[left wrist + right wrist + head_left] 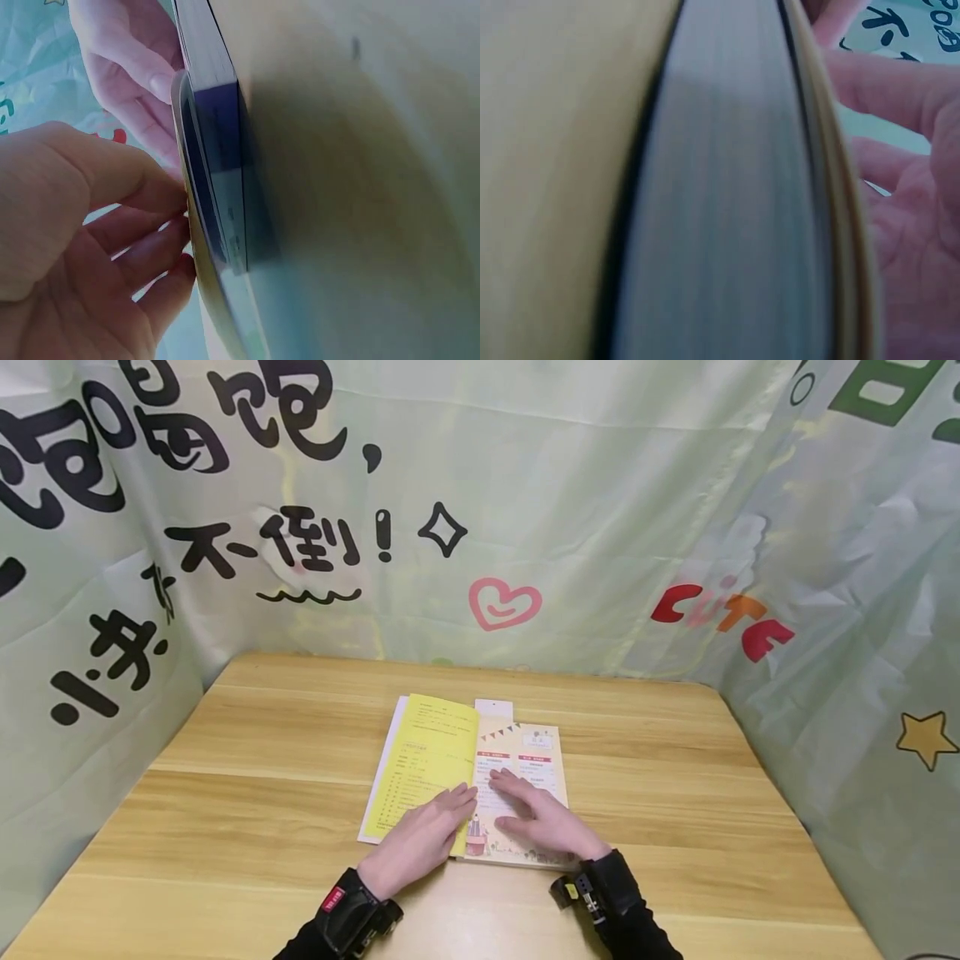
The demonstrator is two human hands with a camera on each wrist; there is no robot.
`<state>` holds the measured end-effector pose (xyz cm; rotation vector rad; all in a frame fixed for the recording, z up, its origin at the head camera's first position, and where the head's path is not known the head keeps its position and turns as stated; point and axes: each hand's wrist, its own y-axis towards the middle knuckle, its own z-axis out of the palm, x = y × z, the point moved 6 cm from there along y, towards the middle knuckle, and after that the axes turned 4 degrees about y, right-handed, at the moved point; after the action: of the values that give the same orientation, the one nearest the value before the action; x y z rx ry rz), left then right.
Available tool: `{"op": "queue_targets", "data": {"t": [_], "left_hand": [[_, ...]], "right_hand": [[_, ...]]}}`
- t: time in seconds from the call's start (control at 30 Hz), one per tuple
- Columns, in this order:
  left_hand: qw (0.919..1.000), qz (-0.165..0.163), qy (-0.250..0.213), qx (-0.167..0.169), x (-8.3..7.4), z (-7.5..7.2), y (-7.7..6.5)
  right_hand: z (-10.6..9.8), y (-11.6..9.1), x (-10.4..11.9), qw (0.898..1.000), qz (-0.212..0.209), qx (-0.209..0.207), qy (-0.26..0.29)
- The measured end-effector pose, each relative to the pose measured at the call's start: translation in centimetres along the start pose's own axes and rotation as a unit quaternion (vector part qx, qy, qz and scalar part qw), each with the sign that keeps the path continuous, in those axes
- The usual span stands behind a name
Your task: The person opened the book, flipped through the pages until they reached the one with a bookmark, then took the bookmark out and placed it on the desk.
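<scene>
An open book [551,818] lies on the table, with a yellow left page [427,739] and a cream printed right page. My left hand [423,839] rests with extended fingers on the yellow page near the spine; in the left wrist view its fingertips [178,281] touch the page surface. On the right page lies my right hand [551,822], fingers spread and pointing toward the spine. The thick block of page edges [720,187] fills the middle of the right wrist view. Neither hand grips anything.
The book stands on a wooden table [285,752]. From behind the book's top edge a small white tab [495,710] sticks out. A pale green printed cloth [600,510] hangs around the table's back and sides.
</scene>
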<state>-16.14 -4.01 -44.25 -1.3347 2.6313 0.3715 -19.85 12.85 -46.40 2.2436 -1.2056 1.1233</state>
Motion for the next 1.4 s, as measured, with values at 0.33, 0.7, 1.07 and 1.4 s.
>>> {"op": "queue_targets", "data": {"t": [0.33,0.7,1.07,1.4], "left_hand": [[0.9993,-0.014,-0.026,0.024,-0.2,0.6,-0.3],[0.9962,-0.042,-0.05,0.058,-0.1,1.0,-0.4],[0.9974,-0.035,-0.039,0.05,-0.2,1.1,-0.3],[0.9968,-0.034,-0.046,0.055,-0.1,1.2,-0.4]], "right_hand": [[0.0,-0.4,0.9,0.998,-0.005,0.025,-0.058],[0.3,-1.1,2.4,0.985,0.012,0.058,-0.161],[0.4,-1.4,3.0,0.979,0.007,0.065,-0.193],[0.1,-1.4,3.1,0.981,-0.015,0.072,-0.182]]}}
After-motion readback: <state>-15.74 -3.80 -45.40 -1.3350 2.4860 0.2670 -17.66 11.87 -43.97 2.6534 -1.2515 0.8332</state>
